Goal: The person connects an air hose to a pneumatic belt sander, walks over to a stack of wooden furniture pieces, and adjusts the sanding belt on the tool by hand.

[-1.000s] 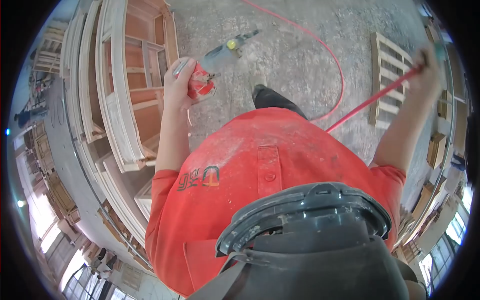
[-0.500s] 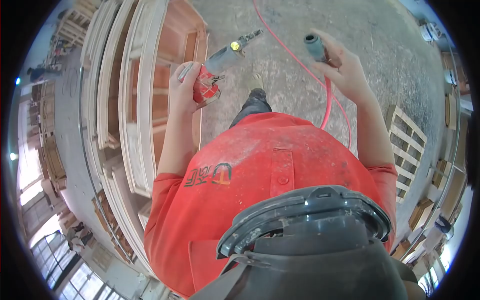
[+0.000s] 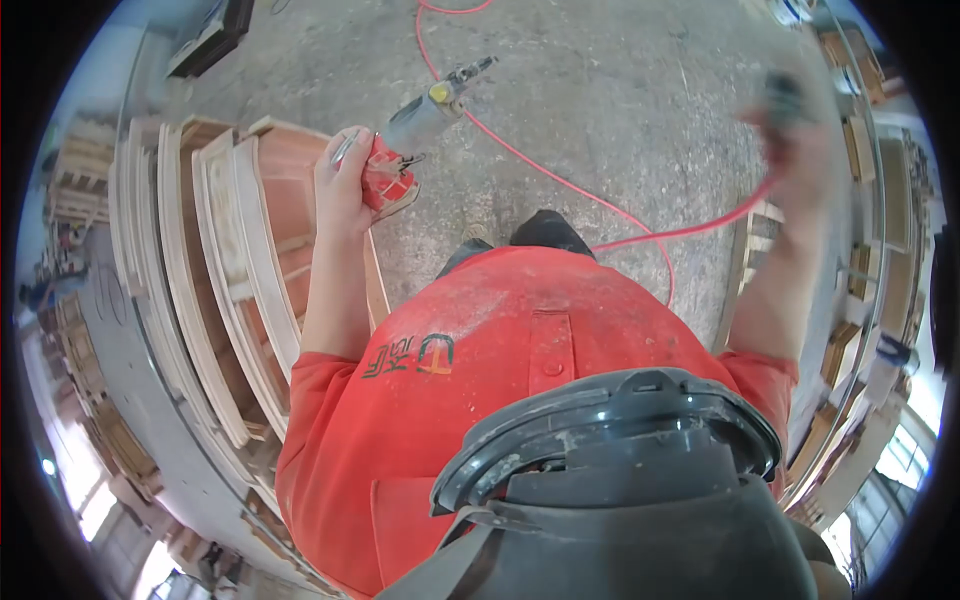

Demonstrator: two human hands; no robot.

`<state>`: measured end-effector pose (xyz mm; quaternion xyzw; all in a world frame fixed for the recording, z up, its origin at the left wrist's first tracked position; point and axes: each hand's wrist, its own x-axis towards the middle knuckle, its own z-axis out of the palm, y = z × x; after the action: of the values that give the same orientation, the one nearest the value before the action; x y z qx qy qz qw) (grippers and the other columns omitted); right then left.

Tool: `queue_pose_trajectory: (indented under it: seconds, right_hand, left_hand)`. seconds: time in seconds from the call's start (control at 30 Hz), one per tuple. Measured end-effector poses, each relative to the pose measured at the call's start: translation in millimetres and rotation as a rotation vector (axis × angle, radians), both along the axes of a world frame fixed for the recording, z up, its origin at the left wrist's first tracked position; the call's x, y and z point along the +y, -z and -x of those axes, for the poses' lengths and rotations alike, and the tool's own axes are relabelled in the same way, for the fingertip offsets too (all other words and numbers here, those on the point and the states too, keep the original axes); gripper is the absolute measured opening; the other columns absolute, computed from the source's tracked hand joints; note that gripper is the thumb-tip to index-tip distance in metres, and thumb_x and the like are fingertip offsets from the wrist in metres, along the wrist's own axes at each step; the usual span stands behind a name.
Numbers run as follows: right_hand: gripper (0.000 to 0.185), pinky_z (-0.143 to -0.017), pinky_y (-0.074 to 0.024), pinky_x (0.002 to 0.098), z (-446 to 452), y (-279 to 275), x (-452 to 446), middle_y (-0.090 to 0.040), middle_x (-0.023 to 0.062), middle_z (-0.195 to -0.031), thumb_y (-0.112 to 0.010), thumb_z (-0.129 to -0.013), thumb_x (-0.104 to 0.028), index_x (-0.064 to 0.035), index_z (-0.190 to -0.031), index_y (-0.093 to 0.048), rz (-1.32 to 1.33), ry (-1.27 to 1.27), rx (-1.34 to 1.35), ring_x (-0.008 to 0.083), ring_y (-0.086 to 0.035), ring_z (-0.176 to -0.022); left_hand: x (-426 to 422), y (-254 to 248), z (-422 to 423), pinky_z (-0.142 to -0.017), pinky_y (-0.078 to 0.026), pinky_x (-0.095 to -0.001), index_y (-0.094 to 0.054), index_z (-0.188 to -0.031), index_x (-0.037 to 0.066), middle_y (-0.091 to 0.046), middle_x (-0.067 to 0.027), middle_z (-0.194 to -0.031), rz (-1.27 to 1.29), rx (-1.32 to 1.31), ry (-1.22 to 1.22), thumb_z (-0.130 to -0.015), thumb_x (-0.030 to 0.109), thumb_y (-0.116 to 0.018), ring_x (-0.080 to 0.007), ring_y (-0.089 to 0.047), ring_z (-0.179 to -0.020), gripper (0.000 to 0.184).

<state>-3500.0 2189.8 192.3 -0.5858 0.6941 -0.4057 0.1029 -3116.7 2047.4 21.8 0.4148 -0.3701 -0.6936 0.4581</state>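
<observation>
Head view: your left hand (image 3: 343,185) is grasping the tool (image 3: 388,180), its fingers wrapping around the red end while the grey end is pointing forward over the floor (image 3: 590,130). Your right hand (image 3: 793,165) is reaching out to the side and closing around the red hose (image 3: 720,226) near its dark fitting (image 3: 785,98); blur is hiding how each finger is lying. As for progress, 2 things are already sitting in your hands, but the fitting and the tool are staying apart, with no joint showing between them. The frames (image 3: 240,250) on your left are looking assembled, their sides and crosspieces meeting, though their finish is too unclear for telling what work remains on them.

Beneath you, the grey floor is showing pale scuffs and specks, and a thin red line (image 3: 540,165) is winding across it. Your dark shoe (image 3: 550,230) is poking out past your red shirt (image 3: 500,320). A slatted pallet (image 3: 760,240) is lying on your right, beneath your forearm. Farther out, wooden pieces (image 3: 860,150) are lining the right side, and bright windows (image 3: 905,455) are glowing at the room's edge.
</observation>
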Motion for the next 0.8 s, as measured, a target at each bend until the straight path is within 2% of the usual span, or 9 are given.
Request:
queue_pose_trajectory:
  seconds: [0.07,0.1,0.13,0.23,0.37,0.47,0.6,0.77,0.8]
  right_hand:
    - [0.031,-0.069,-0.0466,0.0284,-19,39,-43,-0.066,0.0059,-0.086,-0.060,-0.088,-0.023,-0.0081,-0.115,-0.062,-0.175,-0.036,0.064,0.0135,-0.061,-0.078]
    - [0.034,-0.072,-0.0483,0.0293,-13,55,-60,-0.067,0.0074,-0.090,-0.066,-0.085,-0.021,-0.0091,-0.116,-0.061,-0.181,-0.166,0.111,0.0163,-0.063,-0.082]
    - [0.034,-0.072,-0.0483,0.0293,-7,63,-77,-0.067,0.0074,-0.090,-0.066,-0.085,-0.021,-0.0091,-0.116,-0.061,-0.188,-0.167,0.107,0.0163,-0.063,-0.082]
    - [0.038,-0.065,-0.0496,0.0323,22,78,-121,-0.064,0.0090,-0.090,-0.068,-0.082,-0.027,-0.0105,-0.116,-0.060,-0.077,-0.364,0.234,0.0281,-0.061,-0.077]
    - [0.041,-0.063,-0.0484,0.0342,69,91,-188,-0.062,0.0071,-0.086,-0.067,-0.082,-0.031,-0.0128,-0.117,-0.059,-0.024,-0.374,0.244,0.0278,-0.060,-0.074]
    - [0.043,-0.060,-0.0474,0.0354,96,87,-240,-0.060,0.0058,-0.083,-0.065,-0.081,-0.035,-0.0151,-0.118,-0.059,-0.027,-0.477,0.305,0.0266,-0.060,-0.072]
    - [0.043,-0.059,-0.0462,0.0360,121,84,-302,-0.058,0.0058,-0.080,-0.064,-0.082,-0.037,-0.0162,-0.119,-0.058,-0.055,-0.524,0.352,0.0267,-0.058,-0.069]
    - [0.043,-0.059,-0.0458,0.0369,144,106,-360,-0.058,0.0062,-0.080,-0.064,-0.081,-0.037,-0.0158,-0.118,-0.058,-0.077,-0.633,0.392,0.0271,-0.057,-0.069]
    - [0.043,-0.060,-0.0463,0.0365,148,112,-373,-0.059,0.0066,-0.081,-0.066,-0.081,-0.036,-0.0145,-0.117,-0.059,-0.117,-0.651,0.353,0.0272,-0.058,-0.070]
  left_hand:
    - [-32,-6,26,-0.064,-0.048,-0.0236,-0.059,-0.095,0.002,-0.060,-0.0023,-0.082,0.021,0.000,0.063,-0.089,0.015,-0.063,-0.0082,-0.058,-0.072,0.015]
    - [-48,-9,38,-0.064,-0.048,-0.0235,-0.059,-0.095,0.002,-0.060,-0.0023,-0.082,0.015,-0.004,0.071,-0.089,0.015,-0.063,-0.0082,-0.058,-0.072,0.015]
    - [-62,-12,50,-0.064,-0.048,-0.0231,-0.059,-0.094,0.002,-0.060,-0.0020,-0.082,0.029,-0.058,0.097,-0.088,0.015,-0.064,-0.0079,-0.058,-0.073,0.015]
    - [-93,-12,82,-0.065,-0.047,-0.0224,-0.060,-0.093,0.002,-0.060,-0.0016,-0.081,0.069,-0.203,0.130,-0.086,0.016,-0.067,-0.0074,-0.057,-0.073,0.017]
    - [-153,-20,127,-0.067,-0.046,-0.0224,-0.060,-0.093,0.002,-0.061,-0.0014,-0.083,0.131,-0.322,0.166,-0.084,0.016,-0.069,-0.0073,-0.056,-0.074,0.018]
    - [-186,-33,163,-0.068,-0.046,-0.0232,-0.060,-0.092,0.002,-0.060,-0.0014,-0.083,0.132,-0.407,0.165,-0.082,0.016,-0.070,-0.0074,-0.056,-0.074,0.020]
    - [-232,-32,188,-0.068,-0.046,-0.0231,-0.060,-0.091,0.002,-0.061,-0.0013,-0.083,0.075,-0.382,0.085,-0.081,0.018,-0.072,-0.0073,-0.057,-0.075,0.022]
    - [-276,-33,205,-0.071,-0.046,-0.0229,-0.061,-0.089,0.003,-0.063,-0.0015,-0.084,0.203,-0.699,0.206,-0.079,0.022,-0.074,-0.0074,-0.057,-0.080,0.025]
    - [-289,-29,207,-0.071,-0.046,-0.0229,-0.061,-0.089,0.003,-0.063,-0.0015,-0.084,0.198,-0.696,0.210,-0.079,0.022,-0.074,-0.0074,-0.057,-0.080,0.025]
